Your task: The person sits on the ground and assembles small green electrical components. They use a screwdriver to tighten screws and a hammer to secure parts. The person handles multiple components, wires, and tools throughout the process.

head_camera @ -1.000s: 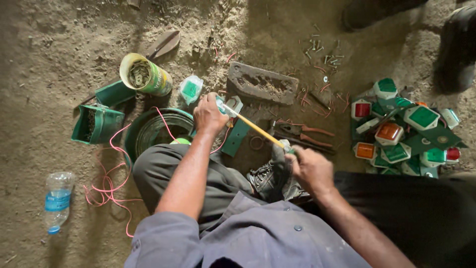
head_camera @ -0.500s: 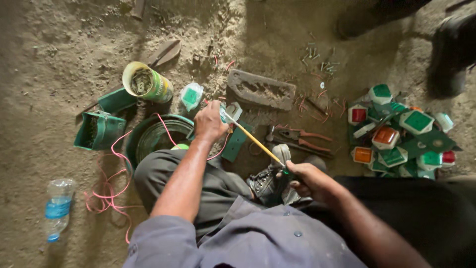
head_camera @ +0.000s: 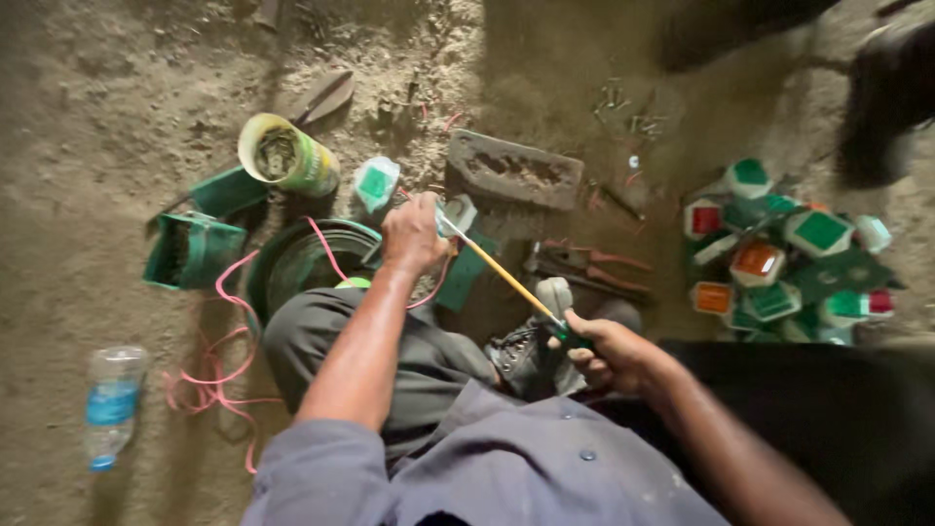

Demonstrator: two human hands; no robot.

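My left hand point(head_camera: 413, 234) is closed around a small white and green plastic part point(head_camera: 454, 214), held above my bent knee. My right hand point(head_camera: 614, 353) grips the green handle of a long screwdriver point(head_camera: 506, 278), its yellow shaft slanting up-left with the tip meeting the part in my left hand. A pink wire point(head_camera: 326, 251) trails from under my left hand across a round green container point(head_camera: 310, 255) beside my knee.
On the dirt floor lie a grey concrete block point(head_camera: 514, 169), red-handled pliers point(head_camera: 589, 265), loose screws point(head_camera: 628, 115), a yellow-green can point(head_camera: 288, 155), green boxes point(head_camera: 193, 248), a plastic bottle point(head_camera: 109, 401), and a pile of green, red and orange parts point(head_camera: 787, 253). Dark shoes point(head_camera: 891, 88) stand at the upper right.
My right hand has drawn back toward my body with the screwdriver handle, so the shaft lies at a lower slant. My left hand stays on the small part.
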